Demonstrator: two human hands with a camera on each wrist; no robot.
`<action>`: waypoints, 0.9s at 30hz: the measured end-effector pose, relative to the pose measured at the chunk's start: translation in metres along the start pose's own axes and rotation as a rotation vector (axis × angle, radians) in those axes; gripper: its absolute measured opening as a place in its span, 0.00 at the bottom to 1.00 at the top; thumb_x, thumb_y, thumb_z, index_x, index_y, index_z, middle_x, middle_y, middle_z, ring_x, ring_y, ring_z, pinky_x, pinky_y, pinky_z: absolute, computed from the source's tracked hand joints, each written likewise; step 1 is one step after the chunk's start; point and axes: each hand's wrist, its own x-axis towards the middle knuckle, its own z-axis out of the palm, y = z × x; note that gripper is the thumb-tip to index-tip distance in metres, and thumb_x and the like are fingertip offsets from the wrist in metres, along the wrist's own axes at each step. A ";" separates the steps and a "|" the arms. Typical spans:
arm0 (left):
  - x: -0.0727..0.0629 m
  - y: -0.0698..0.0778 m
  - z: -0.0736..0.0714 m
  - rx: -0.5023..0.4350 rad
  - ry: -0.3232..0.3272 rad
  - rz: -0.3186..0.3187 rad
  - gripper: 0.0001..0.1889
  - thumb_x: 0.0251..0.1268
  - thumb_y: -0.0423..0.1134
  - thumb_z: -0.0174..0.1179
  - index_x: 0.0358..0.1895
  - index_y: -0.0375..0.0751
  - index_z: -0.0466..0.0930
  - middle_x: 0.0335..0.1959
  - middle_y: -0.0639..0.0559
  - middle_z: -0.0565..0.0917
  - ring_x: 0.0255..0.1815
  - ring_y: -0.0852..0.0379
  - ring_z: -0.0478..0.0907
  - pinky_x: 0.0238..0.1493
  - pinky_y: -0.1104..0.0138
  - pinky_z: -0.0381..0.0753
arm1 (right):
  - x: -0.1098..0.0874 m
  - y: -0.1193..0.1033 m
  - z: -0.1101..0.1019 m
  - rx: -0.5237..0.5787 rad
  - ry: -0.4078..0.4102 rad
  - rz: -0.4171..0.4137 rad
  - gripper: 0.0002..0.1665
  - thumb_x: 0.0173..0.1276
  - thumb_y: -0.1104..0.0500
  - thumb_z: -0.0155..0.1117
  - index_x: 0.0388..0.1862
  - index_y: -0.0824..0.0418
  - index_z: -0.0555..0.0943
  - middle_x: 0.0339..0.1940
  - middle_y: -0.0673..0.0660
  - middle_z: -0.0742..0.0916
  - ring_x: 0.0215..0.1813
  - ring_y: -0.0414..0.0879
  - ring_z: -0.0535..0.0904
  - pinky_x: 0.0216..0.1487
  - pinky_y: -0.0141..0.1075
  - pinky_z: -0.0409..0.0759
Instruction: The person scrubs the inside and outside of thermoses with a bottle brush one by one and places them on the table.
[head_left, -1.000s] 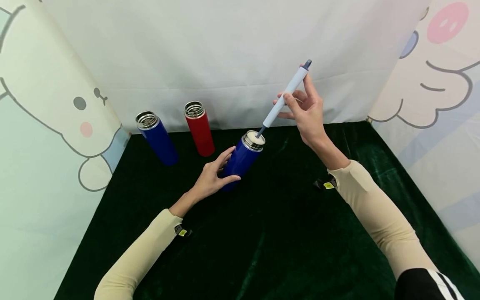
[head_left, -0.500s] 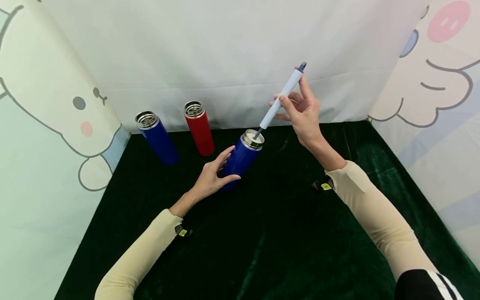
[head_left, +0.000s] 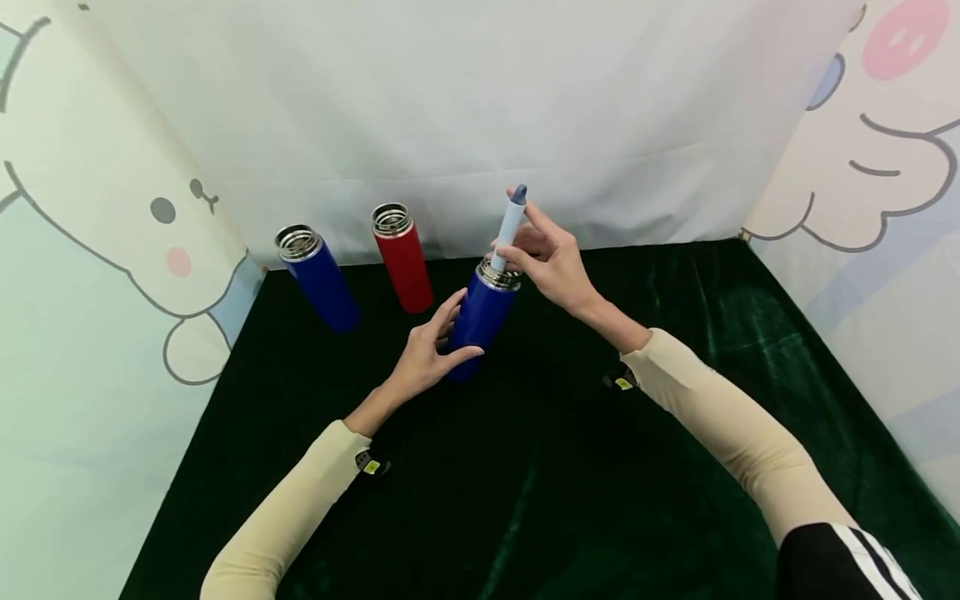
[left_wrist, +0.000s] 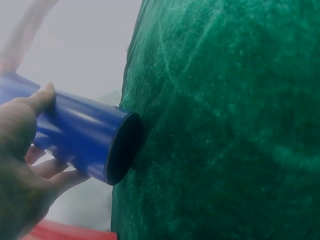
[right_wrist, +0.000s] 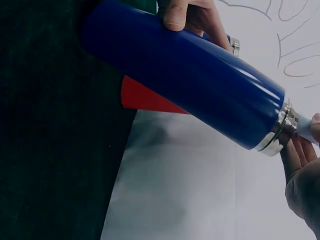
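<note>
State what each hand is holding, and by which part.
The left hand holds a blue bottle around the middle of its body; the right hand pinches a pale blue stick by its lower visible part.

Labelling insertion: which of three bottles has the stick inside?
The rightmost blue bottle in the head view: the stick enters its mouth. The leftmost blue bottle and red bottle show none.

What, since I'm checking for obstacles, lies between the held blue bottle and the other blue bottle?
In the head view, the red bottle stands between them, left to right; the left hand, gripping the held blue bottle, also comes between.
</note>
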 end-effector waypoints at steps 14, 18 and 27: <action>-0.002 -0.002 0.000 -0.016 0.003 -0.033 0.47 0.67 0.44 0.70 0.83 0.62 0.49 0.78 0.41 0.67 0.72 0.39 0.73 0.62 0.40 0.80 | 0.025 -0.016 -0.020 0.231 0.200 -0.017 0.43 0.69 0.78 0.62 0.81 0.62 0.62 0.38 0.53 0.91 0.39 0.48 0.91 0.40 0.40 0.90; -0.003 -0.003 0.000 -0.023 0.005 -0.033 0.47 0.67 0.44 0.70 0.83 0.59 0.50 0.78 0.41 0.67 0.73 0.38 0.72 0.62 0.38 0.79 | 0.037 -0.025 -0.026 0.237 0.268 -0.019 0.43 0.66 0.78 0.65 0.79 0.61 0.66 0.35 0.51 0.91 0.37 0.45 0.91 0.36 0.37 0.90; -0.001 0.001 0.001 0.045 -0.013 0.005 0.48 0.66 0.44 0.71 0.83 0.62 0.50 0.73 0.37 0.73 0.69 0.38 0.77 0.62 0.43 0.82 | 0.022 -0.020 -0.018 0.154 0.056 0.046 0.43 0.70 0.76 0.62 0.81 0.60 0.62 0.41 0.57 0.91 0.42 0.48 0.91 0.42 0.41 0.90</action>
